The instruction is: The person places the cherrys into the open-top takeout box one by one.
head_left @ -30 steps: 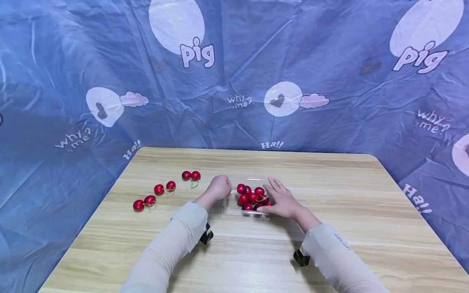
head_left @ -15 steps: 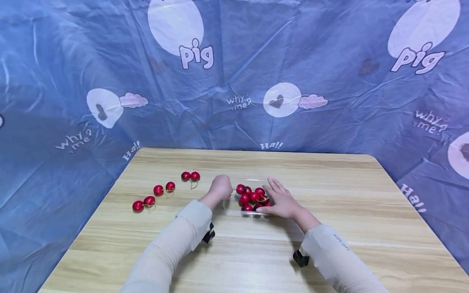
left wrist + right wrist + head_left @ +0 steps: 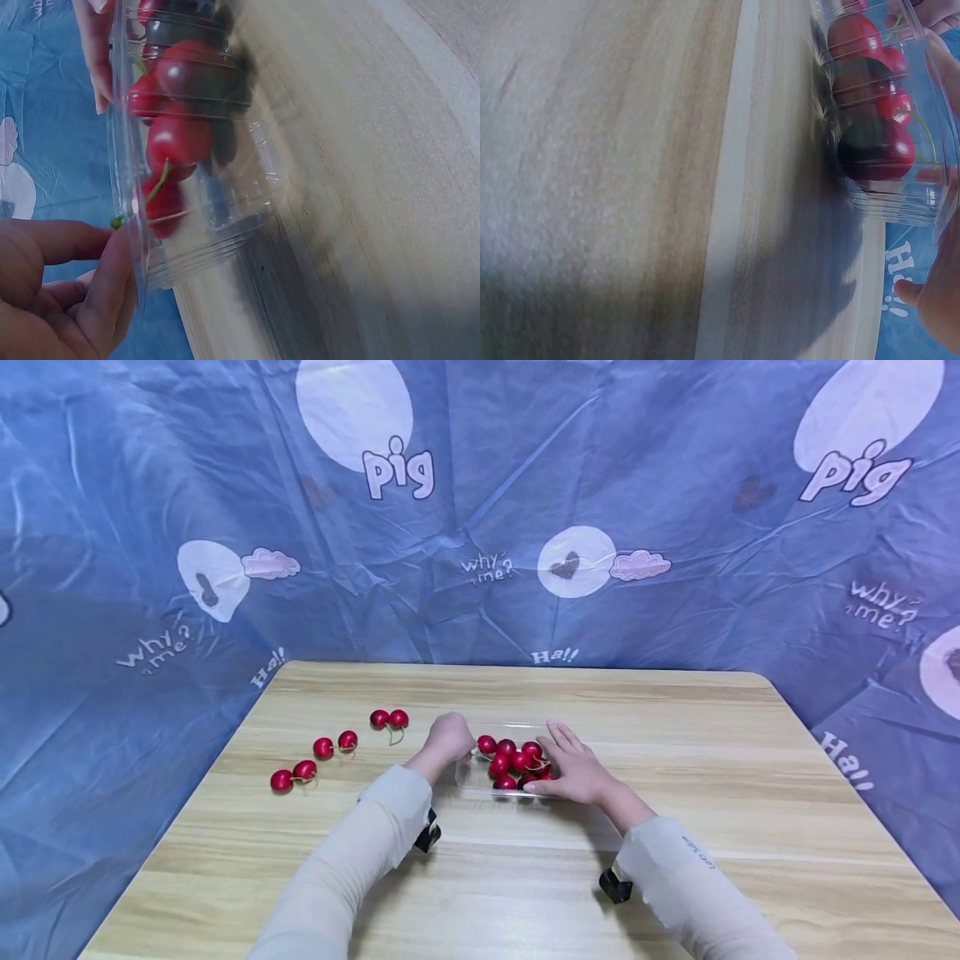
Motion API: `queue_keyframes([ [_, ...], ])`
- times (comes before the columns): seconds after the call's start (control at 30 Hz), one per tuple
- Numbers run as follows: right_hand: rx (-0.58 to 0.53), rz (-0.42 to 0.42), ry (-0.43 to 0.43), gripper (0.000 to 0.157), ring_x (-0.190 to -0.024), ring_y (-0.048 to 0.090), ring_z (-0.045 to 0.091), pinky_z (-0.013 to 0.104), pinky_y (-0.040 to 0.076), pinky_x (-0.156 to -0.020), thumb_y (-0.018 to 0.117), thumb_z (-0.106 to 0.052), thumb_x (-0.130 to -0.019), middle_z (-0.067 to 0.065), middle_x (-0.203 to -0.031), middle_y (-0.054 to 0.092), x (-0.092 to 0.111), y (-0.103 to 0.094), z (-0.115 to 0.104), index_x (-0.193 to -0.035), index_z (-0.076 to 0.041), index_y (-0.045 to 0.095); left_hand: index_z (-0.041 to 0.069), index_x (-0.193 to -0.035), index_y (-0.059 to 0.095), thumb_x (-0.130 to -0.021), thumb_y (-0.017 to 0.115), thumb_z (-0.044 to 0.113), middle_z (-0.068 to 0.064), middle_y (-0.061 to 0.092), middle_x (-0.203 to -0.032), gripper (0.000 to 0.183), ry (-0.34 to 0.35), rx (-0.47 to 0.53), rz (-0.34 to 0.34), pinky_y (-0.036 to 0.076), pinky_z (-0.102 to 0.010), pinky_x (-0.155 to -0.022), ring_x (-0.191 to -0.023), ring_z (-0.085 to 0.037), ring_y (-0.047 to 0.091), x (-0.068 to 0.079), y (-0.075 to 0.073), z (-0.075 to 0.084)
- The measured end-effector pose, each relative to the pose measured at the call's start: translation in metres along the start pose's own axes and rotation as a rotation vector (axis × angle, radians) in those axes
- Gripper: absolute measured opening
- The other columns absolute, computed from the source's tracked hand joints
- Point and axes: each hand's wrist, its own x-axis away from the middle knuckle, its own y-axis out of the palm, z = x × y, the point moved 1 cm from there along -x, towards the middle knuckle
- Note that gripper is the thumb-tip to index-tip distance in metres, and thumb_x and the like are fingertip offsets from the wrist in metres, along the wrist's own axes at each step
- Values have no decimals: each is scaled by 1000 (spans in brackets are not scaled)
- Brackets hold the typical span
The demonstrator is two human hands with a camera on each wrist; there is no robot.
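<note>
A clear plastic box (image 3: 480,792) with several red cherries (image 3: 521,762) stands on the table between my hands. At its left end my left hand (image 3: 450,737) pinches a green cherry stem (image 3: 118,222) between thumb and index finger, right at the rim. That stem runs to a cherry (image 3: 163,208) inside the box, seen through the wall in the left wrist view. My right hand (image 3: 576,771) rests on the right end with its fingers spread, the thumb by the near rim and the other fingers toward the far rim.
Left of the box lie three pairs of cherries: a far pair (image 3: 398,719), a middle pair (image 3: 324,748) and a near pair (image 3: 282,781). The wooden table (image 3: 675,718) reaches back to a blue printed cloth (image 3: 480,627). Black wrist cameras hang under both sleeves.
The cherry nearest my left hand has shifted slightly left inside the box, and the left hand has moved a little with it. My right hand has stayed in place.
</note>
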Motion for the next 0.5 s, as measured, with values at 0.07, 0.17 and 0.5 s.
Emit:
queue_keyframes([
  [0.07, -1, 0, 1, 96, -128, 4, 32, 57, 13, -96, 52, -67, -66, 17, -142, 9, 0, -1, 0, -132, -2, 31, 5, -51, 58, -72, 54, 3, -1, 54, -46, 21, -7, 10, -16, 42, -20, -53, -46, -12, 50, 0, 0, -1],
  [0.17, -1, 3, 1, 96, -128, 3, 32, 57, 12, -96, 51, -68, -66, 16, -142, 9, -1, -1, -1, -133, -2, 31, 8, -49, 52, -72, 54, 2, 0, 53, -47, 23, 2, 21, -25, 42, -20, -52, -46, -11, 49, -1, 0, -2],
  [0.5, -3, 6, -2, 95, -128, 4, 33, 58, 13, -95, 53, -66, -66, 17, -142, 9, 0, 1, -1, -132, -2, 32, -1, -61, 57, -76, 48, -6, -11, 60, -62, 18, -13, 257, -65, 45, -19, -45, -60, -21, 62, 0, 2, -6],
])
